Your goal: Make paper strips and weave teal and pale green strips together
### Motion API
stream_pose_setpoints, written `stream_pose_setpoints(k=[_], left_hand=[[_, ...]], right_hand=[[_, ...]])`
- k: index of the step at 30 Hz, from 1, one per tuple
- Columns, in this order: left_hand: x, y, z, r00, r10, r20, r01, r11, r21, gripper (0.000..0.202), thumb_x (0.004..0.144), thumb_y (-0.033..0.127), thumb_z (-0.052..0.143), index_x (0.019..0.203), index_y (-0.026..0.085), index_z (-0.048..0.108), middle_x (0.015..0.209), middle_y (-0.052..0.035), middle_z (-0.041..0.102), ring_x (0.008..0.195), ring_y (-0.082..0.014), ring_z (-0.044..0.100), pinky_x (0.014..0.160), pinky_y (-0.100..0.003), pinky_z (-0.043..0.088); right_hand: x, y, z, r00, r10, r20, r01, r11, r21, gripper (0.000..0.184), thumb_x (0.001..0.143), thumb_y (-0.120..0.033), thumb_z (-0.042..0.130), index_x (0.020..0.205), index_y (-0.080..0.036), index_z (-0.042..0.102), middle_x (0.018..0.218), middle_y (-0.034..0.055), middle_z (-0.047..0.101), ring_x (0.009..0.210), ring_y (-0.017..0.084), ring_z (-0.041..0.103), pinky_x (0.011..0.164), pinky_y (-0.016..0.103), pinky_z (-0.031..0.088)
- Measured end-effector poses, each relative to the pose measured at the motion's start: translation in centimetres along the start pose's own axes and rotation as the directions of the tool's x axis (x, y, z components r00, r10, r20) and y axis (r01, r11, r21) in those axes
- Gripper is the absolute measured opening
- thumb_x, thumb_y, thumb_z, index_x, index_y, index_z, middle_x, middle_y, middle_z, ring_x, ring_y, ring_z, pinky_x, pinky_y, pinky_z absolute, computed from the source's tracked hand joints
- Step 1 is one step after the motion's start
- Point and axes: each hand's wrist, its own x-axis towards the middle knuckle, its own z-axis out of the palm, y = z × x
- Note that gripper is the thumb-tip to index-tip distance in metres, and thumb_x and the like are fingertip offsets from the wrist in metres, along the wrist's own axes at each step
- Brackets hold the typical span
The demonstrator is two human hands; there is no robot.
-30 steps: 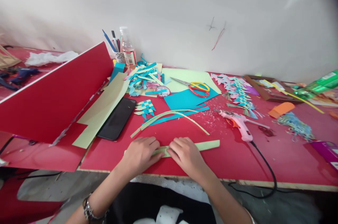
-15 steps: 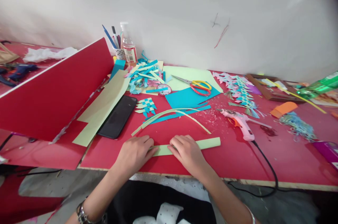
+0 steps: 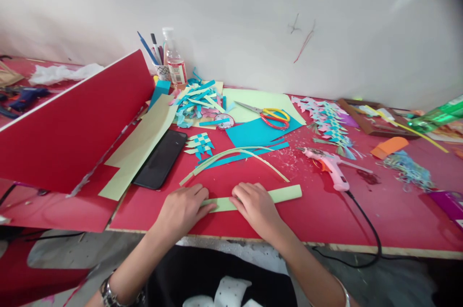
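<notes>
A folded strip of pale green paper lies along the near edge of the red table. My left hand presses on its left end with the fingers curled down onto the paper. Close beside it, my right hand pushes on the middle of the strip, fingers bent and together. The strip's right end sticks out free past my right hand. Just behind my hands lie thin curved green and blue paper strips.
A black phone and green paper sheets lie left, beside a tilted red board. Scissors rest on blue paper. A pink glue gun with its black cord lies right. Woven paper pieces, scraps, a bottle and pens stand further back.
Both hands have stayed on the green strip and slid slightly left along it; more of the strip's right end shows. The view has shifted a little.
</notes>
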Motion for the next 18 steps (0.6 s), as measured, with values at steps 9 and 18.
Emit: stream_pose_setpoints(k=[9, 18], left_hand=[[-0.38, -0.07, -0.01, 0.999, -0.039, -0.008, 0.038, 0.998, -0.043, 0.028, 0.083, 0.041, 0.036, 0.073, 0.018, 0.049, 0.069, 0.0004, 0.054, 0.059, -0.0129, 0.050, 0.047, -0.022, 0.027], [-0.62, -0.09, 0.22, 0.999, -0.040, -0.006, 0.040, 0.996, -0.082, 0.020, 0.085, 0.029, 0.035, 0.075, 0.018, 0.048, 0.072, 0.0000, 0.055, 0.064, -0.0130, 0.052, 0.056, -0.023, 0.036]], right_hand=[[0.10, 0.00, 0.11, 1.000, 0.000, 0.007, 0.000, 1.000, -0.007, 0.014, 0.083, -0.022, 0.042, 0.070, -0.018, 0.045, 0.066, -0.0010, 0.052, 0.062, 0.012, 0.046, 0.057, 0.026, 0.023], [0.16, -0.20, 0.06, 1.000, 0.022, 0.014, -0.022, 0.999, -0.024, 0.013, 0.083, -0.022, 0.044, 0.070, -0.018, 0.045, 0.066, -0.0015, 0.052, 0.062, 0.012, 0.047, 0.057, 0.026, 0.023]])
